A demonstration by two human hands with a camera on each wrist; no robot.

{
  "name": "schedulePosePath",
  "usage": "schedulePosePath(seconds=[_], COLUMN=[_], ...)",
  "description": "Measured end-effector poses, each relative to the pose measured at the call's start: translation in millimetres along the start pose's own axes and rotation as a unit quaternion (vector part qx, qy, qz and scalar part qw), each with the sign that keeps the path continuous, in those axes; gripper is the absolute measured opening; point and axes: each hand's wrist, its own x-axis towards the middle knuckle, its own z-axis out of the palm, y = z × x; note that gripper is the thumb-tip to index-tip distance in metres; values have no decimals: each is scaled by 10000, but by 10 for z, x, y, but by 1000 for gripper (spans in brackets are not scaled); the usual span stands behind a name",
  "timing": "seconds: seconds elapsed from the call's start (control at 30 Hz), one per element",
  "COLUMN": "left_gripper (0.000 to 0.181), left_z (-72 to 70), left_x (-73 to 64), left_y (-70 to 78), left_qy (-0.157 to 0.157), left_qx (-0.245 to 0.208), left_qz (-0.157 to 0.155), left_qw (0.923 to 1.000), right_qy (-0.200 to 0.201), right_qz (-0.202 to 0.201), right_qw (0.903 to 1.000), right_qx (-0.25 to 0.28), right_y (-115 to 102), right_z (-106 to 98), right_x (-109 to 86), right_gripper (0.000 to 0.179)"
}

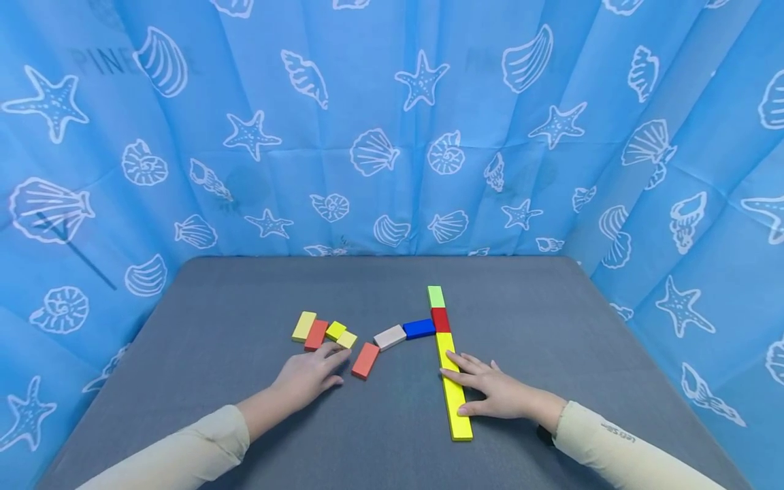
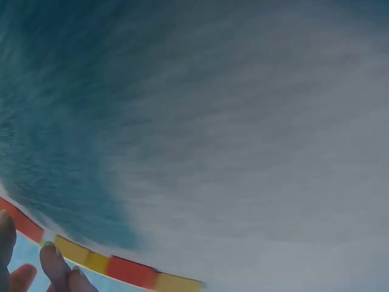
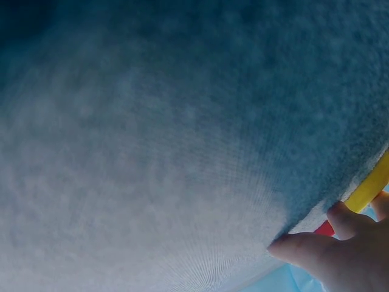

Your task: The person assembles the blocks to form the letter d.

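My left hand (image 1: 311,376) is at the left group of blocks, its fingertips right at a small pale yellow block (image 1: 346,339). Touching that block is a small bright yellow block (image 1: 335,330). An orange-red block (image 1: 316,335) and a longer pale yellow block (image 1: 303,327) stand side by side left of them. My right hand (image 1: 505,393) rests with spread fingers on a long yellow strip (image 1: 453,391). Beyond the strip, a dark red block (image 1: 439,320) and a light green block (image 1: 435,296) continue the line. In the right wrist view, fingers (image 3: 346,220) lie along the yellow strip.
Between the hands, a second orange-red block (image 1: 365,361), a pale pinkish block (image 1: 389,337) and a blue block (image 1: 419,329) form a slanting chain reaching the upright line. Everything lies on a grey cloth-covered table (image 1: 245,292). A blue shell-patterned curtain (image 1: 392,190) surrounds the table's back and sides.
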Motion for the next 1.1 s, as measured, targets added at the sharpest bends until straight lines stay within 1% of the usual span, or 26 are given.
schedulePosePath(seconds=[0.13,0.2,0.23,0.4,0.5,0.6,0.7,0.87,1.0,1.03,1.1], left_gripper=[56,57,57,57,60,63,66,68,68,68,68], left_z=[-44,-64,-77,-120,-122,-108,-100,-111,-109,-107,-110], left_x=[-77,-92,-93,-59,-41,-33,-32,-46,-38,-32,-15], left_y=[-119,-189,-224,-418,-546,-676,-788,-918,-985,-998,-1020], left_qy=[243,270,266,45,-7,-47,-161,-440,-729,-809,-941], left_qx=[148,222,230,207,239,287,243,51,-72,-118,-237], left_qz=[-161,-272,-340,-840,-1015,-1051,-1046,-829,-716,-731,-761], left_qw=[9995,9990,9988,9962,9945,9940,9941,9956,9947,9940,9924], right_qy=[27,39,44,59,69,70,64,51,33,54,97], right_qz=[21,37,44,96,90,68,45,22,36,1,37], right_qw=[10000,10000,10000,9999,9999,9999,9999,10000,10000,10000,9999], right_qx=[-30,-36,-41,-55,-69,-73,-74,-34,16,77,89], right_y=[11,14,16,31,34,36,26,4,0,89,159], right_z=[-3,-4,-6,-10,-12,-11,-7,-4,6,41,76], right_x=[-2,-5,-6,-1,2,5,3,-1,-2,22,37], right_gripper=[69,69,69,69,69,69,70,69,69,69,69])
